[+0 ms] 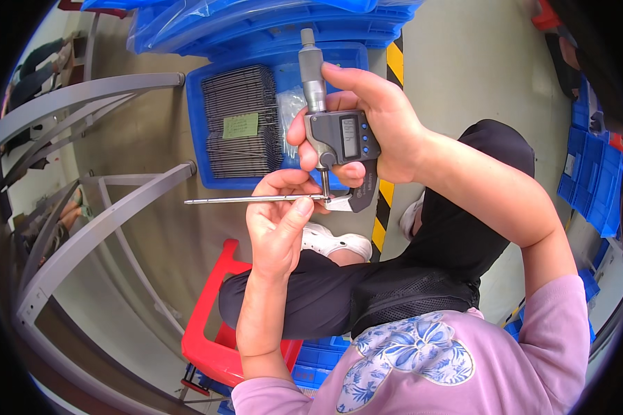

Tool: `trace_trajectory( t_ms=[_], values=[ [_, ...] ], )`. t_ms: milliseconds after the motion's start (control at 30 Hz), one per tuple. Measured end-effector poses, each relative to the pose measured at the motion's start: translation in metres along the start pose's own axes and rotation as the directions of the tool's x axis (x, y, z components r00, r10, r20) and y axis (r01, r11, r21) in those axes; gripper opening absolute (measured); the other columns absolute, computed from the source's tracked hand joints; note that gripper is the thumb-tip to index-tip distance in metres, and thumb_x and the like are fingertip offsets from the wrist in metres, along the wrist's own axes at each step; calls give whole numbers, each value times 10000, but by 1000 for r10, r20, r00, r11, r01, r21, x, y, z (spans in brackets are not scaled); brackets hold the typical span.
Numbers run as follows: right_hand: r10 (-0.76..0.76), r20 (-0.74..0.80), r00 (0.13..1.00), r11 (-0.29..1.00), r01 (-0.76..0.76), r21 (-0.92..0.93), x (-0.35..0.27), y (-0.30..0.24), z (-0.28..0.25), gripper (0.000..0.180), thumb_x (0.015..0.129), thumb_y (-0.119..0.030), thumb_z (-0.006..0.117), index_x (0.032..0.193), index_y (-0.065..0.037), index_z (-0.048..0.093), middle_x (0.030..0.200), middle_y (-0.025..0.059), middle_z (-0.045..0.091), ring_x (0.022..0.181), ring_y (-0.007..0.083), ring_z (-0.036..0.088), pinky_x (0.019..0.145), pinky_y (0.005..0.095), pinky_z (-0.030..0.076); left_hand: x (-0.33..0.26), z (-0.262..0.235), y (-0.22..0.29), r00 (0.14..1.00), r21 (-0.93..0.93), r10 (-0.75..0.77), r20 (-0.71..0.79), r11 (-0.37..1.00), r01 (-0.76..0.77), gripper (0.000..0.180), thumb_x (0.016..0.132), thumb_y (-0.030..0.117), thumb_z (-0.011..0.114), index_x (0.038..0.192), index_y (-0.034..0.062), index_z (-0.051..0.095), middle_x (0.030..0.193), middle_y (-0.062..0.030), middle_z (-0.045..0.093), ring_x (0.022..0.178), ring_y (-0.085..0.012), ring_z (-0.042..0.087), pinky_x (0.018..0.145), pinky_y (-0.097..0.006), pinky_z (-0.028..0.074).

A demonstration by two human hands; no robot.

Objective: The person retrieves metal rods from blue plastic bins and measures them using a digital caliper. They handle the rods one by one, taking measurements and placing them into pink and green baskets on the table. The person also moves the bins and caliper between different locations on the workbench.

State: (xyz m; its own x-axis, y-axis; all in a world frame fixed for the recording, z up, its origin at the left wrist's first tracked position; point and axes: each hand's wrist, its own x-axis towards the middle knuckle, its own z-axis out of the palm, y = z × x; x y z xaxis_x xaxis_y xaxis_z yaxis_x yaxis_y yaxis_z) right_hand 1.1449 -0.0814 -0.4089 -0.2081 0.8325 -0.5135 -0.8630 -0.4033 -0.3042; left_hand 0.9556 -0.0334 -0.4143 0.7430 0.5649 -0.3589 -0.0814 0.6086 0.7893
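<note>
Rod (pixel 221 200) of slender, shiny metal meets a curve-framed grey micrometer (pixel 332 130).

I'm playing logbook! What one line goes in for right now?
left hand: pinching rod | right hand: holding micrometer | rod: right end at micrometer's measuring gap | blue bin: dark rods, green label

- Left hand (pixel 275 232) closed in a pinch, left forearm (pixel 262 318) nearly upright
- Right hand (pixel 393 131) curled in a grip, right forearm (pixel 491 183) slanting rightward to a bent elbow (pixel 545 235)
</note>
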Motion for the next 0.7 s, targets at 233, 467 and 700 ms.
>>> trace_trajectory(
  t_ms=[233,467,700],
  values=[
    [-28,-37,999,996,25,-82,5,3,-1,584,823,-561,357,813,-19,574,657,89,589,413,112,457,359,207,349,1,0,0,1000,26,5,3,1000,-5,308,793,4,550,1079,-41,445,948,-143,561,855,-195,574,756,-328,496],
    [-11,-17,1000,999,10,-46,4,3,-3,593,829,-570,344,812,-23,575,658,90,591,425,113,466,360,205,350,1,2,0,999,50,-20,-28,999,22,289,823,95,525,1069,-37,448,939,-145,559,864,-212,572,776,-345,486],
    [-71,-51,996,987,63,-147,4,1,-1,575,827,-544,371,855,-9,580,668,77,596,411,103,447,376,198,344,2,2,2,991,-15,-1,-136,1000,-1,268,773,82,453,1000,-61,459,725,-110,533,643,-174,550,611,-278,466]
  ],
)
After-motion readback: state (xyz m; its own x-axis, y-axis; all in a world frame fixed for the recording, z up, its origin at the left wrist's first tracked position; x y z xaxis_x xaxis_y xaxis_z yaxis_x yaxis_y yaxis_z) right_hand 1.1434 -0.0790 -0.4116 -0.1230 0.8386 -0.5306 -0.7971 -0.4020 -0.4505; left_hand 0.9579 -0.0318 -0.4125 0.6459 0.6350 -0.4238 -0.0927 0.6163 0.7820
